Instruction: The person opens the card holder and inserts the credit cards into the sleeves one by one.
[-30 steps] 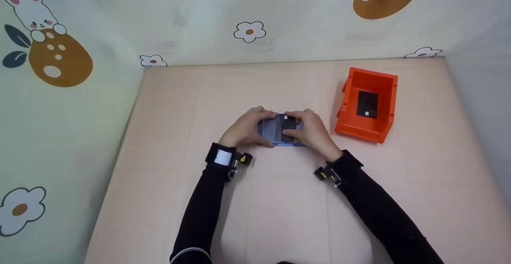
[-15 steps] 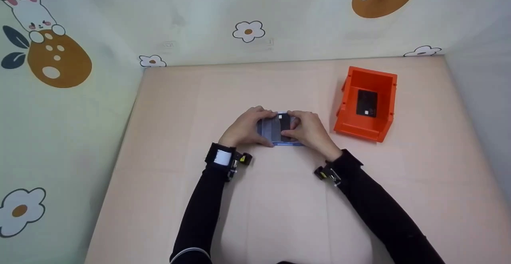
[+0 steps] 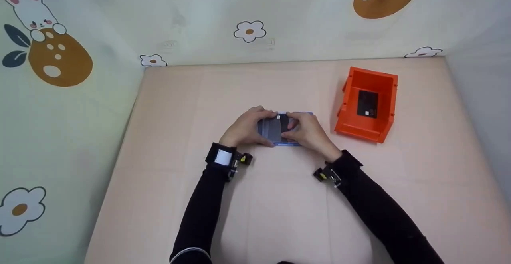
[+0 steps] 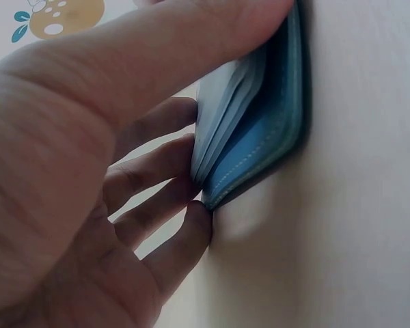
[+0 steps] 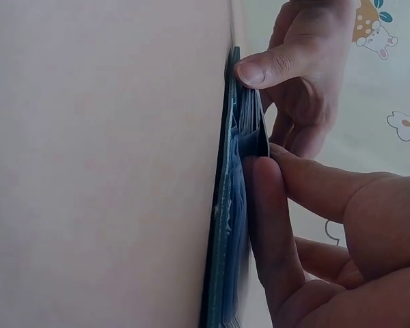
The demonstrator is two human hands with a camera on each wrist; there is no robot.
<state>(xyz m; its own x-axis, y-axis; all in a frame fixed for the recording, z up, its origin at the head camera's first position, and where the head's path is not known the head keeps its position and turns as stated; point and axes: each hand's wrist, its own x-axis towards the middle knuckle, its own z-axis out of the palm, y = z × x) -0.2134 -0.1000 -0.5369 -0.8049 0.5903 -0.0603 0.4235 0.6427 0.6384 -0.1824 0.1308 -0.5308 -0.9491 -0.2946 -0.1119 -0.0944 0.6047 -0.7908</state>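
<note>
A blue card holder (image 3: pixel 268 131) with clear plastic sleeves lies spread on the table between both hands. My left hand (image 3: pixel 245 129) grips its left side, thumb at the near edge and fingers at the far one; the left wrist view shows the fanned sleeves and stitched cover (image 4: pixel 260 147). With thumb and fingertips, my right hand (image 3: pixel 312 133) pinches a black card (image 3: pixel 284 121) bearing a small white square. The card's left part lies over or within a sleeve; I cannot tell which. In the right wrist view the fingers hide much of the card.
An orange bin (image 3: pixel 361 133) stands to the right of the hands, with another black card (image 3: pixel 367 103) lying inside. A patterned backdrop (image 3: pixel 207 20) rises behind the table's far edge.
My right hand has moved the black card a little to the left across the card holder, uncovering the holder's far right corner. My left hand has stayed in place.
</note>
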